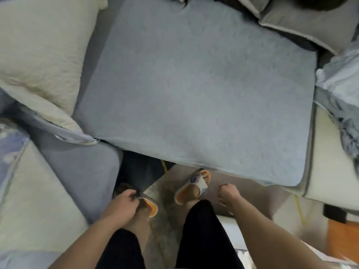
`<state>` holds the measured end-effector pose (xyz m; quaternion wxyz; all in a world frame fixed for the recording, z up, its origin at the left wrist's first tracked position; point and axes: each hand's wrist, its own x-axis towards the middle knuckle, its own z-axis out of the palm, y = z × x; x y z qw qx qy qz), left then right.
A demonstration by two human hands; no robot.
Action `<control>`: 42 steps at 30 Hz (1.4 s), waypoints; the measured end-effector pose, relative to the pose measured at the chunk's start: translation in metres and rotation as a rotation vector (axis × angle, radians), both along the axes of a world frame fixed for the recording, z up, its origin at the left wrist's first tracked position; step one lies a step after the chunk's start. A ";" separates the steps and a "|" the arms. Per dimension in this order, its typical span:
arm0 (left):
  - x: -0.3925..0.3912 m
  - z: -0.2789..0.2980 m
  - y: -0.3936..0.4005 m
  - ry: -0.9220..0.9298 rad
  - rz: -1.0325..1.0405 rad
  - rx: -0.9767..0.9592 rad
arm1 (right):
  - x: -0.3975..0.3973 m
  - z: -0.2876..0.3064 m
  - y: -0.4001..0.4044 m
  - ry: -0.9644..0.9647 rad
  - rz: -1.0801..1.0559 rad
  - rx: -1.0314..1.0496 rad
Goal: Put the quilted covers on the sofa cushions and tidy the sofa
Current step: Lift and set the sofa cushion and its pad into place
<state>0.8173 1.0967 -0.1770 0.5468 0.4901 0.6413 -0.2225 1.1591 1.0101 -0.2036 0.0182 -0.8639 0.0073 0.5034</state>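
Observation:
A large blue-grey quilted cover (194, 94) lies flat over the sofa seat cushion in front of me, its front edge hanging just above my feet. A cream quilted cushion (44, 55) leans at the upper left. Another cushion in blue-grey and cream fabric (58, 181) lies tilted at the lower left. My left hand (124, 200) hangs below the cover's front-left corner with fingers loosely curled, holding nothing I can make out. My right hand (229, 195) hangs just below the front edge, also loosely curled and empty. Neither hand touches the cover.
Grey throw pillows (310, 22) sit at the back right. Crumpled pale blue fabric (340, 94) lies over the cream sofa arm (330, 171) on the right. My feet in orange-and-white slippers (194, 185) stand on a shaggy rug (165, 220). A yellow cord (299, 208) runs along the floor.

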 end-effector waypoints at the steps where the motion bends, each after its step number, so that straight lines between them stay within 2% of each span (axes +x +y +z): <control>1: 0.011 -0.004 -0.003 -0.033 0.014 -0.027 | 0.006 -0.004 -0.014 0.018 -0.162 0.029; 4: 0.060 -0.009 -0.002 -0.146 0.051 -0.084 | 0.042 -0.028 -0.053 -0.004 -0.639 0.117; 7: 0.115 -0.018 0.000 -0.206 0.114 -0.102 | 0.087 -0.050 -0.069 -0.023 -0.913 0.189; 11: 0.180 -0.043 -0.001 -0.149 -0.064 0.016 | 0.136 -0.093 -0.060 0.080 -1.281 0.404; 14: 0.210 -0.061 -0.003 -0.088 -0.169 0.089 | 0.149 -0.122 -0.057 0.118 -1.278 0.421; 18: 0.235 -0.051 -0.006 -0.037 -0.391 0.310 | 0.155 -0.134 -0.097 -0.069 -1.118 0.192; 20: 0.258 -0.047 -0.005 -0.069 -0.537 0.401 | 0.161 -0.143 -0.119 -0.015 -1.212 0.121; 21: 0.269 -0.044 -0.003 -0.081 -0.622 0.416 | 0.164 -0.147 -0.120 0.063 -1.303 0.152; 23: 0.302 -0.044 -0.002 -0.090 -0.853 0.414 | 0.180 -0.149 -0.111 0.216 -1.365 0.368; 25: 0.337 -0.044 -0.004 -0.095 -1.103 0.455 | 0.200 -0.150 -0.106 0.289 -1.255 0.500; 26: 0.356 -0.044 -0.005 -0.114 -1.225 0.487 | 0.210 -0.149 -0.111 0.310 -1.201 0.499; 27: 0.372 -0.043 -0.006 -0.153 -1.297 0.534 | 0.219 -0.150 -0.117 0.307 -1.162 0.475; 29: 0.421 -0.050 -0.011 -0.273 -1.426 0.592 | 0.245 -0.161 -0.152 0.175 -1.273 0.442; 31: 0.474 -0.064 -0.012 -0.364 -1.487 0.710 | 0.269 -0.177 -0.179 0.010 -1.419 0.444; 33: 0.531 -0.076 -0.008 -0.402 -1.490 0.839 | 0.287 -0.189 -0.190 -0.030 -1.467 0.465; 35: 0.591 -0.091 -0.011 -0.386 -1.502 0.861 | 0.299 -0.206 -0.195 0.022 -1.514 0.506; 37: 0.632 -0.106 -0.010 -0.286 -1.517 0.847 | 0.305 -0.220 -0.187 0.108 -1.493 0.569; 39: 0.653 -0.120 -0.018 -0.215 -1.584 0.902 | 0.307 -0.231 -0.179 0.180 -1.452 0.626; 42: 0.652 -0.131 -0.024 -0.184 -1.622 0.951 | 0.300 -0.236 -0.166 0.151 -1.494 0.704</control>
